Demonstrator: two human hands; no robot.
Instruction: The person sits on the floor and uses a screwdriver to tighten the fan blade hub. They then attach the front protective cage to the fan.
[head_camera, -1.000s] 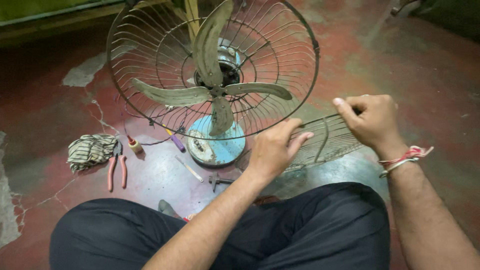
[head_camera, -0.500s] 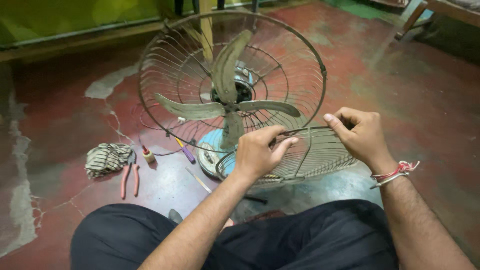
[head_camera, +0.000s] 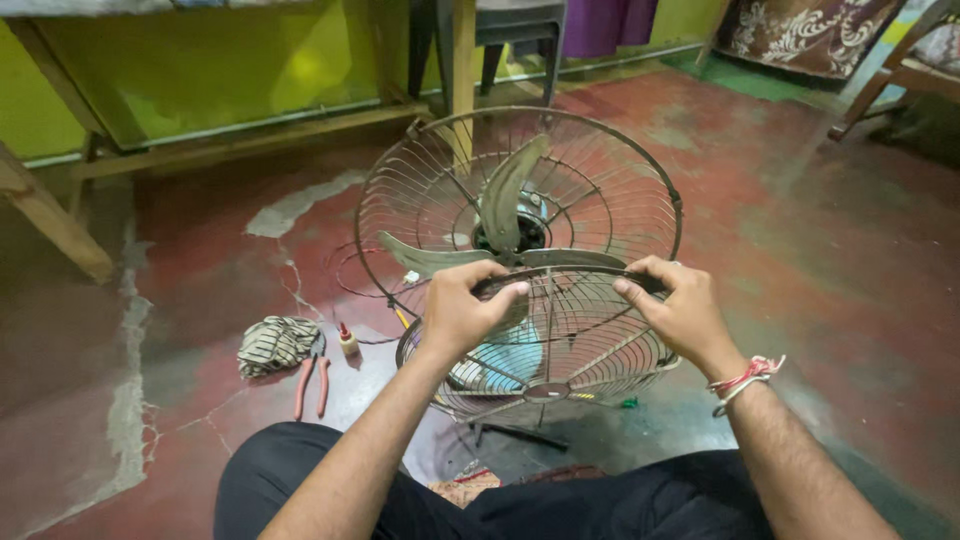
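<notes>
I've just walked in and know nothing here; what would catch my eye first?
Both hands, left hand and right hand, hold a round wire fan guard at its top rim, in the middle. Just behind it stands the fan with its grey blades. Red-handled pliers lie on the red floor, left.

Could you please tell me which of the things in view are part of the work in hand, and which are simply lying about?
In hand:
left hand and right hand, both gripping the front grille
fan with its rear cage

Lying about:
pliers
striped cloth
small bottle
</notes>
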